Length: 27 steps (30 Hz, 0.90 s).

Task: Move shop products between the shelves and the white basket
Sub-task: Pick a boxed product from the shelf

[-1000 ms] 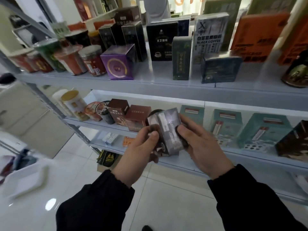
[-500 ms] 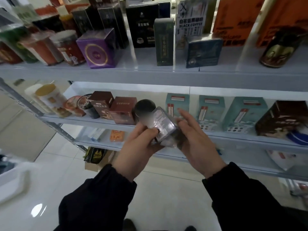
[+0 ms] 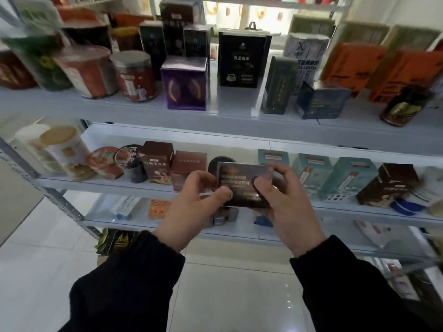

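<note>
A dark, glossy box with pale lettering is held between both hands in front of the middle shelf. My left hand pinches its left side, thumb on the front face. My right hand grips its right side, thumb on the front and fingers curled behind. The box faces me, its long side level. Behind it on the shelf stands a black round-lidded can, partly hidden. The white basket is out of view.
The upper shelf carries jars, a purple box, dark coffee boxes and orange boxes. Brown boxes stand left of my hands, teal boxes to the right. A lower shelf holds small packets. Glossy white floor lies below.
The box was tilted on end a second ago; both hands have turned it so its broad face points at me, level. The view has shifted up and right along the shelves.
</note>
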Each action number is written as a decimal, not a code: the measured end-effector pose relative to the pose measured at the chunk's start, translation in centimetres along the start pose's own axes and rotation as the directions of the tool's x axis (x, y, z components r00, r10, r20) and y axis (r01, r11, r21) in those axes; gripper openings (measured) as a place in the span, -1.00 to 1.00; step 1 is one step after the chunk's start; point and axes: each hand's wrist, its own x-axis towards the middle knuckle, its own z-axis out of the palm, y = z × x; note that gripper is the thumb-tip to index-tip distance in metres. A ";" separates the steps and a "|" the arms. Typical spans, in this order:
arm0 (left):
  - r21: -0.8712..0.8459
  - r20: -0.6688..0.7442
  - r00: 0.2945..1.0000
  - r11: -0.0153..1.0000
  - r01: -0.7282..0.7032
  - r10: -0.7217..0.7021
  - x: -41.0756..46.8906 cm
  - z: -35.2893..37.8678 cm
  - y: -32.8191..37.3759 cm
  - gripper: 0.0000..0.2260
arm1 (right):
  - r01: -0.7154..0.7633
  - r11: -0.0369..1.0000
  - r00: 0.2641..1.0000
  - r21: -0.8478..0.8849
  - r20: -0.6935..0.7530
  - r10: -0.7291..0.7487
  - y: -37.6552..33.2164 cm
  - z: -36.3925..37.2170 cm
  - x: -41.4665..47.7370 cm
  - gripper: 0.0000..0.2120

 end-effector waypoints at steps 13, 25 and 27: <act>-0.093 -0.108 0.994 0.995 -0.046 0.036 -0.7 -8.4 -1.1 -0.90 | 0.058 0.998 0.997 -0.026 0.046 -0.057 3.3 9.0 -2.4 -0.71; -0.408 0.129 0.992 0.912 0.038 0.017 -1.8 -8.0 -1.2 -0.63 | -0.023 0.989 0.997 -0.143 0.072 0.033 4.8 9.4 -0.9 -0.32; -0.421 0.096 0.995 0.907 0.018 0.025 -1.4 -7.7 -1.2 -0.67 | -0.026 0.993 0.995 -0.113 0.096 0.037 4.8 9.3 -0.4 -0.33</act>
